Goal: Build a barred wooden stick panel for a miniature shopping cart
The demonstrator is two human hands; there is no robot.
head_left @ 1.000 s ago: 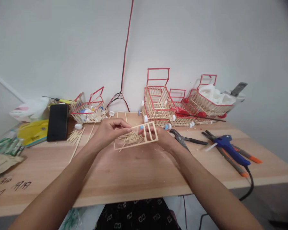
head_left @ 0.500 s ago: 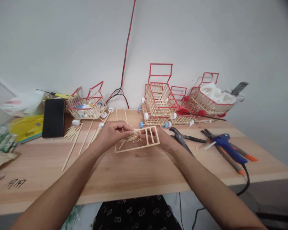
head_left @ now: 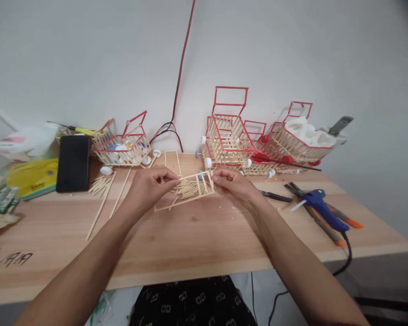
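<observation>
My left hand (head_left: 154, 185) pinches the near-left part of a small rectangular frame (head_left: 197, 197) made of thin wooden sticks. At the frame's right end, my right hand (head_left: 231, 182) grips the corner between thumb and fingers. The frame is held tilted above the table, with a few crossbars near its right end. Behind and below it lies a pile of short cut sticks (head_left: 187, 189), seen through the opening. Another stick rectangle (head_left: 178, 163) lies flat on the table just beyond my left hand.
Stick baskets with red rims and bottle-cap wheels (head_left: 226, 140) stand along the wall; one holds white tissue (head_left: 302, 129). At right lie a blue glue gun (head_left: 321, 208) and pliers (head_left: 277, 196). A black phone (head_left: 74, 163), long sticks (head_left: 100, 210) and a yellow pack (head_left: 37, 179) are at left.
My right hand has come out from behind the frame to its right end, uncovering the pile of short sticks. The frame has shifted slightly left.
</observation>
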